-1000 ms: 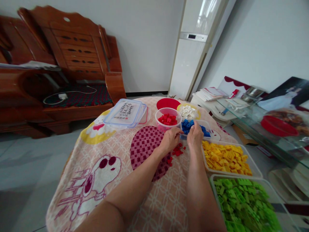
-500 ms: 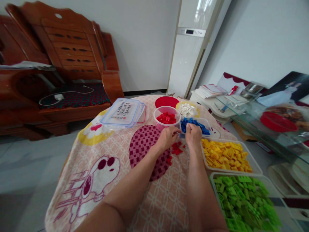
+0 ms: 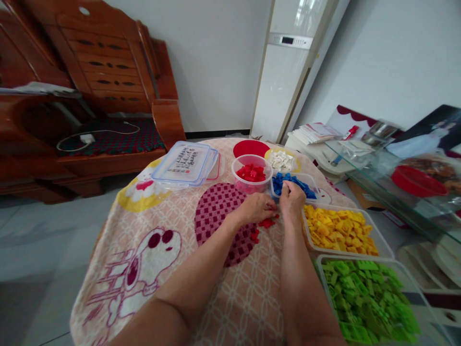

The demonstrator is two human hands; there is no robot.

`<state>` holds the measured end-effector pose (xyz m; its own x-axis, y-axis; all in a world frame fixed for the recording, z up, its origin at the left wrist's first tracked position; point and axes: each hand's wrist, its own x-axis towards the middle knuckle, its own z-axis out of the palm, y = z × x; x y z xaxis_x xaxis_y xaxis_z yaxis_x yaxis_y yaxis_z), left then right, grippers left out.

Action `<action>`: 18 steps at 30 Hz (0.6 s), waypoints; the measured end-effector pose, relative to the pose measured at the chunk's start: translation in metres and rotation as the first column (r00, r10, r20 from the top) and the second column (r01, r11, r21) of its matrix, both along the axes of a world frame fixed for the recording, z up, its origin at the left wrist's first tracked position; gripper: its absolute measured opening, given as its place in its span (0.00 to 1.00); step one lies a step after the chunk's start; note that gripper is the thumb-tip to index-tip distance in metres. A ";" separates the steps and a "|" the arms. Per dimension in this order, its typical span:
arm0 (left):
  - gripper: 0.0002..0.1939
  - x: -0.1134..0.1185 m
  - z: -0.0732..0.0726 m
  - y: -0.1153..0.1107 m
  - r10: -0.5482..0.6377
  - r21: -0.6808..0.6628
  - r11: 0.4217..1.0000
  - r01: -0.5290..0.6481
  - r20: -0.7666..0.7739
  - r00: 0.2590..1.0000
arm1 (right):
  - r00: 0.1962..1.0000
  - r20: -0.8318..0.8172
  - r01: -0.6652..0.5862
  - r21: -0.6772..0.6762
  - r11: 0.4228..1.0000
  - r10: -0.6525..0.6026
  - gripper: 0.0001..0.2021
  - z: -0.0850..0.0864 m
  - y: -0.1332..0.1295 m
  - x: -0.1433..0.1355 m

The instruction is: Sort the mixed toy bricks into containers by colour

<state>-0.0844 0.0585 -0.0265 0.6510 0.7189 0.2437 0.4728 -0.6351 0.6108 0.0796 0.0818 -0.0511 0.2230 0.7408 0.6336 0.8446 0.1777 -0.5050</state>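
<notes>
My left hand [image 3: 258, 207] is over the small red pieces [image 3: 267, 222] on the tablecloth, its fingers curled down; whatever is between them is hidden. My right hand [image 3: 292, 198] is closed in a pinch at the near edge of the tub of blue pieces [image 3: 293, 184], and what it grips is too small to name. Behind my left hand stands a round clear tub [image 3: 252, 183] with red pieces in it. White pieces [image 3: 282, 161] lie in a container behind the blue ones.
Tubs of yellow pieces [image 3: 340, 230] and green pieces [image 3: 367, 298] stand at the right. Stacked lids [image 3: 183, 163] lie at the back left, and a red round lid [image 3: 251, 148] at the back. A glass shelf [image 3: 382, 178] is beyond the table's right edge.
My left hand has moved down and right, away from the round tub and onto the loose red pieces. My right hand has stayed near the blue tub. The view has shifted slightly.
</notes>
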 end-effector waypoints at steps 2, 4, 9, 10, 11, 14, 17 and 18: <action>0.08 0.008 -0.003 -0.006 -0.110 0.037 0.993 0.111 -0.019 0.994 | 0.999 -0.036 0.002 0.035 0.999 0.000 0.20 0.001 0.001 0.001; 0.08 0.017 -0.008 -0.012 -0.159 0.083 0.983 0.164 -0.060 0.985 | 0.999 -0.054 0.010 0.056 0.998 -0.007 0.20 0.001 0.001 0.002; 0.08 0.028 -0.021 -0.014 -0.105 0.143 0.982 0.123 -0.127 0.986 | 0.998 -0.064 0.007 0.048 0.999 -0.004 0.20 0.000 0.000 0.002; 0.07 0.026 -0.022 -0.012 -0.103 0.134 0.984 0.119 -0.120 0.987 | 0.998 -0.066 0.003 0.039 0.999 0.000 0.20 0.000 0.000 0.003; 0.08 0.023 -0.023 -0.009 -0.099 0.121 0.986 0.113 -0.116 0.988 | 0.998 -0.067 -0.003 0.030 1.000 0.005 0.20 0.000 0.000 0.004; 0.10 0.011 -0.021 0.000 -0.060 0.099 0.992 0.074 -0.137 0.989 | 0.997 -0.075 -0.023 0.014 1.000 0.024 0.20 -0.001 0.001 0.007; 0.10 -0.003 -0.016 0.007 0.016 0.093 0.996 0.002 -0.185 0.983 | 0.997 -0.073 -0.037 0.009 0.999 0.037 0.20 0.000 0.002 0.008; 0.10 -0.007 -0.014 0.009 0.041 0.089 0.996 -0.024 -0.199 0.979 | 0.997 -0.071 -0.033 0.010 0.999 0.033 0.20 0.000 0.002 0.007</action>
